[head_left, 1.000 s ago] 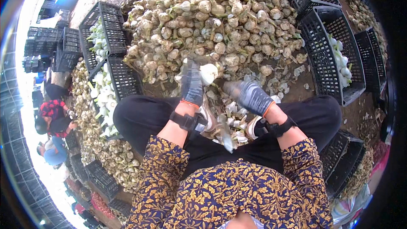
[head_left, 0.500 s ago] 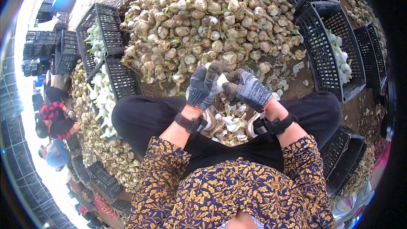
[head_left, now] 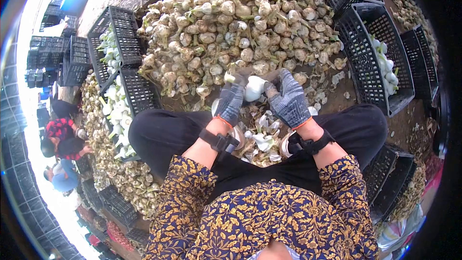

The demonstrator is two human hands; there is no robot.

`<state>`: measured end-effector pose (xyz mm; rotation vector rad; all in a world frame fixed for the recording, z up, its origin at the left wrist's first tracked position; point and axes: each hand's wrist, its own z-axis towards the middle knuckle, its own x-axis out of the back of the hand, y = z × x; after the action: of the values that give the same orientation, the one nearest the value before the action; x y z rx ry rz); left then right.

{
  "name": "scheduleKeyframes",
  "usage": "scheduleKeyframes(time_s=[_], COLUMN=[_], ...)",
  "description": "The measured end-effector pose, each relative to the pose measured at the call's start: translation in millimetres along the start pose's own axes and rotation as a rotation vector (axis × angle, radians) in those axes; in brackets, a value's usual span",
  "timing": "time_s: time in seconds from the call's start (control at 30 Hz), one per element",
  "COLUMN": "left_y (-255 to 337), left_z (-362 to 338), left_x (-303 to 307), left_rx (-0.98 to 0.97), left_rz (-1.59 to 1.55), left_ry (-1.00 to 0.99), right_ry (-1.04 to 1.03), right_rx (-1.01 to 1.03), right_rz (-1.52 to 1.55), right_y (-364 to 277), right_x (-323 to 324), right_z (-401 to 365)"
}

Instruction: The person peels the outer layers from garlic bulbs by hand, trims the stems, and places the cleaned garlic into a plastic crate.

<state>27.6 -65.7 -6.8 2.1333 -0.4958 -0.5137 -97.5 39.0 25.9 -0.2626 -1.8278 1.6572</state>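
A white, clean garlic bulb (head_left: 254,88) is between my two gloved hands, just in front of the large heap of dirt-streaked garlic (head_left: 211,33). My left hand (head_left: 233,95), in a grey knit glove, is closed around the bulb's left side, with a pale stem end showing at its fingertips. On the other side, my right hand (head_left: 287,97), also gloved, has its fingers bent over the top right of the bulb. Dirt-coloured fingertips blur against the heap. White garlic peelings (head_left: 263,140) lie below my hands, between my shoes.
Black crates of white garlic stand at the left (head_left: 126,86) and right (head_left: 358,53). More garlic (head_left: 120,188) lies behind my left knee. Two people (head_left: 65,135) are at the far left. Empty-looking dark crates (head_left: 390,178) sit at the lower right.
The bulb shows more of its white surface between my hands. My right hand has turned more upright, with its fingers over the bulb; my left hand has tilted slightly.
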Motion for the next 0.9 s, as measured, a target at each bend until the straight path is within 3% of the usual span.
scheduleKeyframes(time_s=[0.07, 0.1, 0.13, 0.2, 0.23, 0.27, 0.37, 0.6, 0.67, 0.73, 0.8, 0.83, 0.9], left_y=[25.0, 28.8, 26.7, 20.2, 24.9, 29.7, 34.7, 30.3, 25.1, 22.5, 20.7, 22.6, 24.9], left_z=[-21.5, -18.8, -16.0, -10.7, -11.5, -12.9, -6.9, -2.9, 3.1, 5.0, 4.5, 3.0, -3.0], left_x=[-15.9, -15.9, -14.7, -12.9, -18.6, -23.4, -26.8, -8.7, -3.6, 6.3, 6.8, 3.0, -5.7], left_rx=[0.137, 0.202, 0.202, 0.202, 0.203, 0.202, 0.288, 0.243, 0.257, 0.228, 0.227, 0.218, 0.252], left_rz=[0.031, -0.075, -0.076, -0.468, -0.534, -0.536, -0.738, -0.755, -0.849, -0.838, -0.806, -0.755, -0.716], left_ry=[0.056, 0.036, 0.037, -0.056, -0.04, -0.04, 0.156, 0.185, 0.305, 0.11, 0.052, 0.106, 0.225], right_ry=[0.004, -0.018, -0.019, 0.055, 0.069, 0.068, 0.118, 0.104, -0.163, -0.623, -0.609, -0.607, -0.199], right_rx=[-0.007, -0.078, -0.079, -0.207, -0.369, -0.369, -0.553, -0.402, -0.324, -0.167, 0.212, 0.209, 0.058], right_rz=[0.117, 0.371, 0.371, 0.513, 0.703, 0.701, 1.123, 1.234, 0.997, 0.436, -0.196, -0.196, -0.163], right_y=[-7.7, -11.4, -8.9, 0.5, 1.3, 0.6, -21.1, -42.1, -55.6, -42.7, -19.3, -17.9, -20.8], right_x=[2.8, 2.2, 1.2, -2.2, -3.6, -3.0, 9.5, 37.7, 53.5, 56.7, 38.3, 32.9, 20.3], right_z=[0.0, -0.8, -0.8, 2.7, 5.3, 5.9, 8.8, 17.1, 11.5, 11.6, 2.8, 1.4, 0.3])
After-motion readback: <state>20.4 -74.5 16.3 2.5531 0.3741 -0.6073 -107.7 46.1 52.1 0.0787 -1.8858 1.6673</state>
